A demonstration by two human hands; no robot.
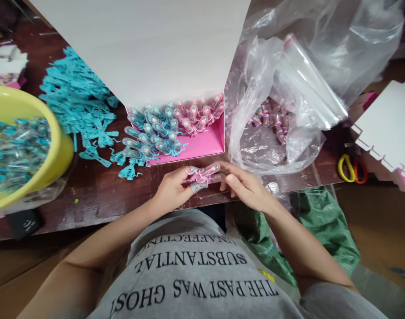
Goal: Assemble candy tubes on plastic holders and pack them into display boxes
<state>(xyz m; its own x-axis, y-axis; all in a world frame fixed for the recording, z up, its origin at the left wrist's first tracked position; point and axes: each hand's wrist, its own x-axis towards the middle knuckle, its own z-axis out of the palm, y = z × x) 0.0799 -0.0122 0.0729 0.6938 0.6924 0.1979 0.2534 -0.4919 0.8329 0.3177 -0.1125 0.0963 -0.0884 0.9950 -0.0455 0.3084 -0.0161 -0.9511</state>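
My left hand (174,188) is closed on a pink plastic clip (202,176), with grey wrapping around its thumb and a finger. Clear capsules (211,169) point right from the clip. At their right end, my right hand (244,184) has its thumb and half-curled fingers apart; whether it touches a capsule is hard to make out. Just beyond stands a pink-lined box (205,148) with its white lid raised. Several blue clips with capsules (152,133) lie at its left, partly over the front edge, and pink ones (198,114) are at its back right.
A heap of blue plastic clips (77,93) lies left, behind a yellow tub (60,146) of blue-capped capsules (19,150). Right are a clear plastic bag (255,155) around small pink capsules (277,117), scissors (351,168) with yellow and red handles, and a white box (388,128).
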